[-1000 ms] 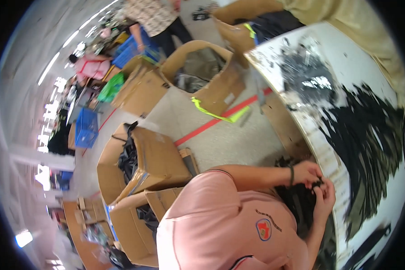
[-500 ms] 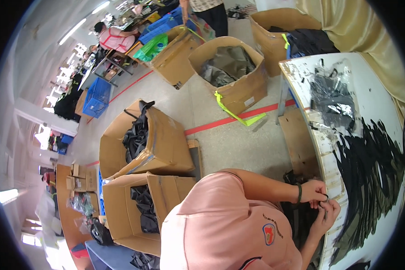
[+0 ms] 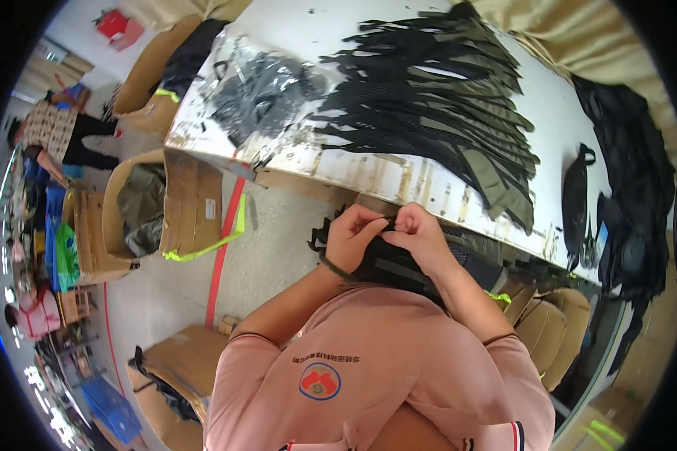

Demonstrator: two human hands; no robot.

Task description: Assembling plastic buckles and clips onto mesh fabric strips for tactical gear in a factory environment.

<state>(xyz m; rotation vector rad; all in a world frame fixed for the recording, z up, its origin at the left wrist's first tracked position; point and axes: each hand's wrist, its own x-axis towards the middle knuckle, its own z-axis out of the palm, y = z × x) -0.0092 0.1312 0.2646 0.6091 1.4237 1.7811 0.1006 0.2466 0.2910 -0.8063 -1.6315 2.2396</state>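
Note:
Close together at the table's near edge, my left hand (image 3: pixel 351 239) and my right hand (image 3: pixel 423 237) both have thumb and fingers pinched. Between the fingertips is a small black piece (image 3: pixel 388 225), too little of it showing to tell its kind. Below the hands, black fabric (image 3: pixel 395 263) with a grey strip lies over my lap, partly hidden by my forearms. On the white table (image 3: pixel 361 167) ahead, black and olive strap-like fabric pieces (image 3: pixel 436 113) are spread in a fanned pile. To their left lies a clear plastic bag (image 3: pixel 267 90) with black parts inside.
Scissors (image 3: pixel 596 244) and a slim black pouch (image 3: pixel 577 199) lie at the table's right, beside heaped black fabric (image 3: pixel 632 180). Cardboard boxes (image 3: pixel 192 207) with dark fabric stand on the left floor. A person (image 3: pixel 60 131) stands far left. Tan padded panels (image 3: pixel 545 331) are at my right.
My view has swung to the right, so the table and straps now lie straight ahead. Both hands stay pinched together near the table edge.

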